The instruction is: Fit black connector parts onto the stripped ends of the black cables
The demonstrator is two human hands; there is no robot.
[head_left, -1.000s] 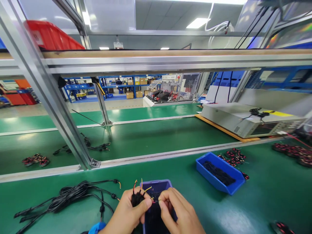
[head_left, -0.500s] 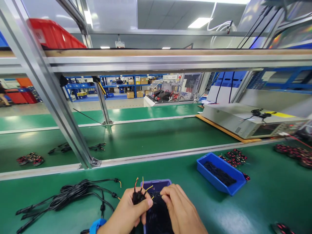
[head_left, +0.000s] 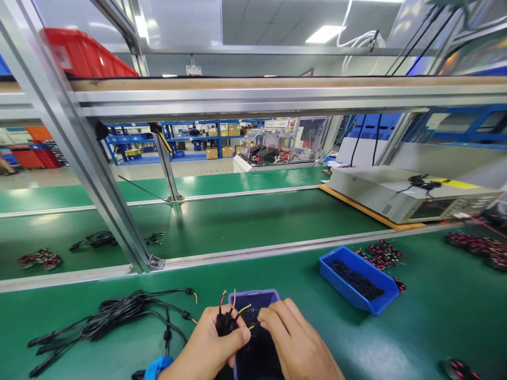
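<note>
My left hand (head_left: 216, 340) is closed around several black cable ends (head_left: 225, 323). Thin red, yellow and orange wires with bared tips stick up out of them. Just to its right, my right hand (head_left: 295, 338) has thumb and forefinger pinched together close to the yellow wire tips; whatever lies between those fingertips is too small to make out. Both hands are over a purple bin (head_left: 253, 295) with small dark pieces inside, partly hidden by them. A blue band (head_left: 158, 367) circles my left wrist.
Black cables (head_left: 130, 311) lie bundled at the left. A blue bin (head_left: 358, 282) of black pieces stands right, by small red-and-black parts (head_left: 382, 254). Behind, a metal post (head_left: 106, 184) rises from the bench, and a grey instrument (head_left: 396, 190) sits on a wooden board.
My right hand has shifted slightly, its pinched fingertips still beside the wires. The left hand keeps its hold on the cable ends, nearly in place.
</note>
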